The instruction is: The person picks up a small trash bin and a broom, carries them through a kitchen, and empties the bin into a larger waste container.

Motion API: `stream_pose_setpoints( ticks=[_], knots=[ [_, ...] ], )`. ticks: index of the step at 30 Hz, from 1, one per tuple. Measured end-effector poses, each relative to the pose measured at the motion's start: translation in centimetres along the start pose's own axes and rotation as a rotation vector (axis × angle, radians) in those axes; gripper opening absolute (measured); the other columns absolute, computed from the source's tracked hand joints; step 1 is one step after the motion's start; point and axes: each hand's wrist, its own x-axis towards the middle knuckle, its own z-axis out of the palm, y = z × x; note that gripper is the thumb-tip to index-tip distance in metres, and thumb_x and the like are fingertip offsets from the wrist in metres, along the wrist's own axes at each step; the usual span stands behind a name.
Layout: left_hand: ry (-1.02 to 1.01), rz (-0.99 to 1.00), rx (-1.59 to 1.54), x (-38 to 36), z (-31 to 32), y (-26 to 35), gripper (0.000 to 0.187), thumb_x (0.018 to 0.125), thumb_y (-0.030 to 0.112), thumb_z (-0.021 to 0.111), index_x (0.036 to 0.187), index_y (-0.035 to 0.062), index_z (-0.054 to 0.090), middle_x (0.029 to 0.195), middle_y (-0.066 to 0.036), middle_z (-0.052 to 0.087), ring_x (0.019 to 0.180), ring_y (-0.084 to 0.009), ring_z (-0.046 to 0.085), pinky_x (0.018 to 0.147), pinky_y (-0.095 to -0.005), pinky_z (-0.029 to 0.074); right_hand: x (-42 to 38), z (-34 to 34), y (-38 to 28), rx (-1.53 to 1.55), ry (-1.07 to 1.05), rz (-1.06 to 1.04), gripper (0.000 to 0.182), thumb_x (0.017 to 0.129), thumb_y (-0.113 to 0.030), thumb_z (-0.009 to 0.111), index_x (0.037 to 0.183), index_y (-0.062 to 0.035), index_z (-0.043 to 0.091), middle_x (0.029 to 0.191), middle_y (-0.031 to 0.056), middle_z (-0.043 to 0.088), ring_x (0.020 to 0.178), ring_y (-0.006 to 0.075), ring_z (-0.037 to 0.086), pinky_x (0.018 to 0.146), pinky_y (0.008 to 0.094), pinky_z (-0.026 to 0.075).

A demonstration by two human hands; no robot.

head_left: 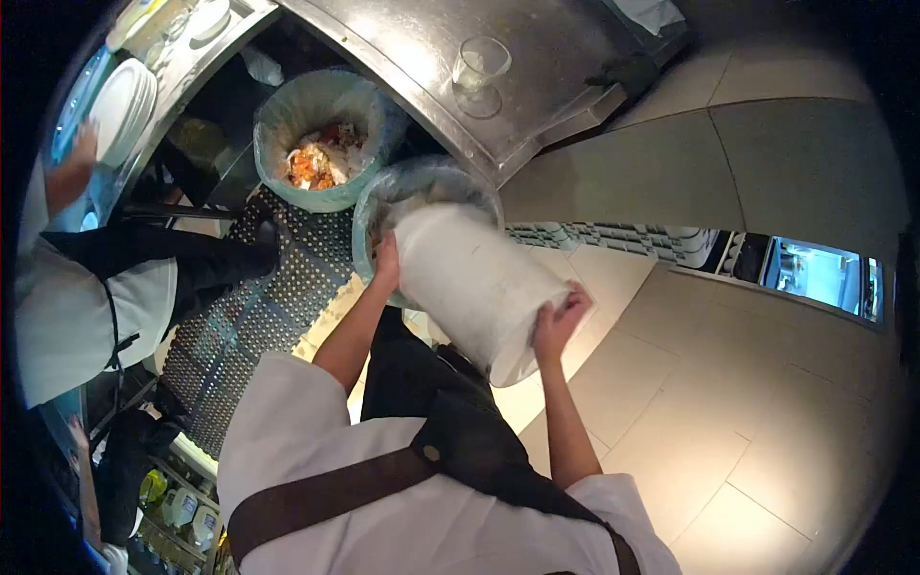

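A white plastic bucket [479, 287] is tilted on its side, its far end over the rim of a lined waste bin [484, 192]. Its mouth is hidden from me. My left hand [386, 264] presses against the bucket's side near that far end. At the opposite, nearer end, my right hand [562, 324] grips the base edge with curled fingers. Beside this bin stands a second lined bin [331, 199] with orange and white food scraps in it.
A steel counter [402, 57] carries a drinking glass [479, 65] above the bins. A perforated rubber mat [259, 326] covers the floor at left. There a co-worker in a white top and apron [105, 307] stands by stacked white plates [127, 110]. Another person's arm shows lower left.
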Motion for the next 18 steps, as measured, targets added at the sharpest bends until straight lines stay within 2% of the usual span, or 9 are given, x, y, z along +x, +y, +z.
stream_pose_setpoints(
  ticks=[2, 3, 6, 8, 10, 12, 14, 15, 18],
  knots=[
    [0.061, 0.044, 0.258, 1.6, -1.8, -4.4, 0.051, 0.096, 0.038, 0.040, 0.126, -0.0022, 0.050, 0.119, -0.015, 0.058, 0.111, -0.0268, 0.053, 0.095, -0.0367, 0.041, -3.5, -0.3, 4.6, -0.160, -0.031, 0.329, 0.050, 0.085, -0.031, 0.062, 0.113, 0.0022, 0.038, 0.104, 0.0108, 0.041, 0.090, 0.0224, 0.038, 0.087, 0.0339, 0.033],
    [0.122, 0.091, 0.513, 1.7, -1.9, -5.4, 0.051, 0.096, 0.038, 0.040, 0.124, -0.0025, 0.051, 0.118, -0.015, 0.058, 0.111, -0.0266, 0.053, 0.094, -0.0366, 0.041, -4.0, -0.5, 4.5, -0.159, -0.030, 0.332, 0.050, 0.085, -0.031, 0.062, 0.113, 0.0022, 0.038, 0.104, 0.0108, 0.041, 0.090, 0.0224, 0.038, 0.087, 0.0339, 0.033],
    [0.089, 0.117, 0.522, -2.1, 6.8, 5.0, 0.050, 0.096, 0.039, 0.039, 0.120, -0.0031, 0.053, 0.114, -0.015, 0.060, 0.107, -0.0266, 0.055, 0.092, -0.0367, 0.041, -4.0, -0.9, 3.4, -0.027, 0.098, 0.287, 0.053, 0.090, -0.036, 0.058, 0.118, 0.0033, 0.038, 0.100, 0.0085, 0.039, 0.088, 0.0198, 0.035, 0.087, 0.0328, 0.033],
    [0.019, 0.113, 0.416, -3.0, 8.2, 6.2, 0.049, 0.097, 0.037, 0.037, 0.118, -0.0027, 0.056, 0.114, -0.016, 0.060, 0.106, -0.0270, 0.055, 0.093, -0.0368, 0.041, -1.0, -1.2, -1.7, 0.145, 0.177, 0.092, 0.057, 0.090, -0.045, 0.057, 0.115, 0.0031, 0.038, 0.097, 0.0079, 0.037, 0.088, 0.0190, 0.035, 0.084, 0.0321, 0.034],
    [0.050, 0.304, 0.419, -2.6, 7.4, 5.4, 0.048, 0.097, 0.037, 0.037, 0.117, -0.0016, 0.057, 0.113, -0.017, 0.061, 0.106, -0.0284, 0.055, 0.094, -0.0377, 0.040, -1.3, -1.2, -1.7, 0.245, 0.205, 0.056, 0.053, 0.090, -0.046, 0.057, 0.105, 0.0007, 0.038, 0.097, 0.0082, 0.036, 0.087, 0.0188, 0.034, 0.085, 0.0316, 0.033],
    [0.131, 0.228, 0.716, -0.9, 1.9, 1.5, 0.048, 0.098, 0.037, 0.037, 0.118, -0.0017, 0.057, 0.115, -0.018, 0.061, 0.107, -0.0290, 0.056, 0.095, -0.0384, 0.040, -3.9, -0.7, 2.5, -0.009, 0.074, 0.249, 0.024, 0.097, -0.021, 0.049, 0.096, -0.0051, 0.031, 0.094, 0.0055, 0.031, 0.092, 0.0165, 0.033, 0.089, 0.0294, 0.030],
    [0.105, 0.298, 1.131, 4.6, -1.5, -4.6, 0.046, 0.097, 0.035, 0.036, 0.118, -0.0010, 0.057, 0.118, -0.021, 0.059, 0.109, -0.0312, 0.055, 0.096, -0.0386, 0.040, -4.9, -1.1, 4.3, -0.007, 0.069, 0.335, 0.022, 0.097, -0.019, 0.048, 0.096, -0.0052, 0.031, 0.095, 0.0062, 0.031, 0.092, 0.0169, 0.034, 0.089, 0.0296, 0.030],
    [0.132, 0.115, 0.895, 0.6, 2.0, -0.5, 0.045, 0.097, 0.034, 0.036, 0.117, -0.0001, 0.058, 0.119, -0.025, 0.057, 0.111, -0.0337, 0.054, 0.095, -0.0384, 0.040, -4.9, -1.4, 3.8, 0.042, 0.095, 0.355, 0.020, 0.097, -0.019, 0.046, 0.096, -0.0053, 0.031, 0.094, 0.0061, 0.031, 0.090, 0.0167, 0.034, 0.088, 0.0296, 0.031],
    [0.018, 0.289, 0.532, -2.1, 6.0, 4.2, 0.045, 0.095, 0.033, 0.038, 0.116, -0.0008, 0.057, 0.118, -0.027, 0.056, 0.111, -0.0362, 0.053, 0.094, -0.0384, 0.041, -4.2, -1.3, 0.9, 0.079, 0.147, 0.248, 0.018, 0.099, -0.019, 0.042, 0.097, -0.0048, 0.033, 0.093, 0.0060, 0.032, 0.087, 0.0161, 0.034, 0.086, 0.0304, 0.033]
  ],
)
